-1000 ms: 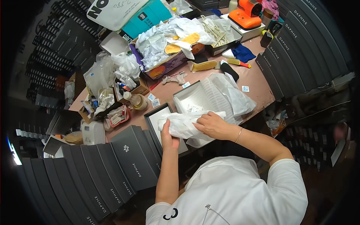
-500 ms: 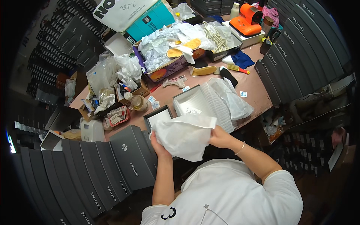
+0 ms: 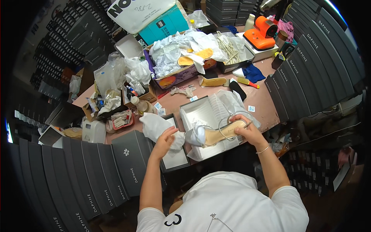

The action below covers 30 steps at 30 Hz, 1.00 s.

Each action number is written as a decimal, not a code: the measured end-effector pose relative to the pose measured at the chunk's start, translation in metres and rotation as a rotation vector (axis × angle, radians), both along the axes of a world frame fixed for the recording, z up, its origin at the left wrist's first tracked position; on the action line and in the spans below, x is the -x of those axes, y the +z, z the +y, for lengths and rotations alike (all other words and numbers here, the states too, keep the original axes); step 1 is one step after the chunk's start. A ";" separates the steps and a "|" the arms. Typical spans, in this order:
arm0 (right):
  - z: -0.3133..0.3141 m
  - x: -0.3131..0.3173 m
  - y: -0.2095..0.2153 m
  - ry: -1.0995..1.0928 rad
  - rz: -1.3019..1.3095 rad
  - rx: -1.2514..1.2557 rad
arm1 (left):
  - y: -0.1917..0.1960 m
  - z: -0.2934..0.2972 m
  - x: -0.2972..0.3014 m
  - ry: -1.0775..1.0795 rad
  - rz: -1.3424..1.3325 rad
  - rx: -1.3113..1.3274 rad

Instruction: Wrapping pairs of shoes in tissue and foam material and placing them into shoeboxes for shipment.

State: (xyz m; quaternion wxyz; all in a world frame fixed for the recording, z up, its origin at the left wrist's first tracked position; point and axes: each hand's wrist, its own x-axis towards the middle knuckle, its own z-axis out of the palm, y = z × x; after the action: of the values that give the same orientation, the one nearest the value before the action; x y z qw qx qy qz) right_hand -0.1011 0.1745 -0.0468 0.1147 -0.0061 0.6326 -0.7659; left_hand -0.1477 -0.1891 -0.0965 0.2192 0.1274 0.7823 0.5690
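My right hand [image 3: 249, 130] grips a strappy sandal [image 3: 221, 134] by its heel end. The sandal has a beige insole and thin silvery straps, and its toe, stuffed with pale wadding, points left. My left hand [image 3: 165, 141] is closed on a white cloth-like bag [image 3: 154, 129] that hangs limp beside the sandal. Below the sandal stands an open shoe box [image 3: 194, 111] lined with white wrapping [image 3: 218, 107]. Under my left hand and the bag lies a dark-rimmed box lid [image 3: 176, 159] with a white inside.
Stacked grey shoe boxes [image 3: 133, 166] rise at the near left, others [image 3: 309, 73] at the right. Behind are a carton of crumpled paper [image 3: 170, 50], a tray of sticks [image 3: 234, 50], an orange device [image 3: 261, 36], a brush [image 3: 247, 82] and a bottle [image 3: 142, 105].
The sandal has come out of the white bag into my right hand and moved right over the open box. My left hand has shifted left with the bag.
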 end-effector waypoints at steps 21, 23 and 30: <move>-0.111 -0.017 -0.001 0.249 0.620 -0.567 | 0.012 0.085 -0.082 0.523 -0.491 -1.051; -0.110 -0.025 0.001 0.238 0.609 -0.552 | 0.033 0.080 -0.080 0.605 -0.323 -0.950; -0.110 -0.051 0.002 0.214 -0.303 0.262 | 0.024 0.088 -0.085 0.692 0.002 -0.782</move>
State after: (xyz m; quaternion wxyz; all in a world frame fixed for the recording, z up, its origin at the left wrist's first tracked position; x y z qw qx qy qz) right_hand -0.0503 0.0647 -0.0450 0.2873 0.0274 0.4991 -0.8171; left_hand -0.0630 -0.1011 -0.0729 -0.0464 -0.0657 0.5078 0.8577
